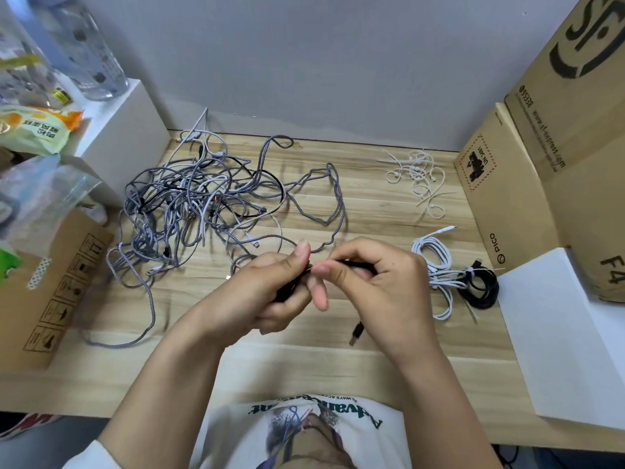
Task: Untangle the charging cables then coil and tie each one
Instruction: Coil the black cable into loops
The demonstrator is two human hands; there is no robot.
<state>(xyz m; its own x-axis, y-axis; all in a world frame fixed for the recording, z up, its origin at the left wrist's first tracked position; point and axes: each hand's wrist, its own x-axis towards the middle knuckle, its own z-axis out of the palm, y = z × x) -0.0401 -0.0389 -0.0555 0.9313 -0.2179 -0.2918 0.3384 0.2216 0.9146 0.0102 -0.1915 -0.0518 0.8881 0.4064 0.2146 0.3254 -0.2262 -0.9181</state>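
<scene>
Nearest the person, both hands work above the worktop [338,374]. The left hand [270,292] has its fingers curled round a bunch of black cable [287,290]; it appears to be a partly formed coil, though most of it is hidden in the palm. The right hand [368,282] pinches the same cable between thumb and forefinger, just beside the left thumb. A USB plug [355,333], presumably this cable's free end, hangs or lies below the right hand.

Step in hand, as judged: coiling one black cable already freed from the heap. The next move calls for taking in the remaining tail, holding the coil firm in one hand, and fetching a tie.

Right of the hands, a white coil [436,265] and a black coil [480,286] lie touching, each apparently bound with a tie. Further back right, loose white ties [419,174] lie scattered, well apart from the hands. Far left, the tangle [203,204] of grey, white and black cables remains unsorted, so most of the task is outstanding. Cardboard boxes [507,198] flank the worktop.
</scene>
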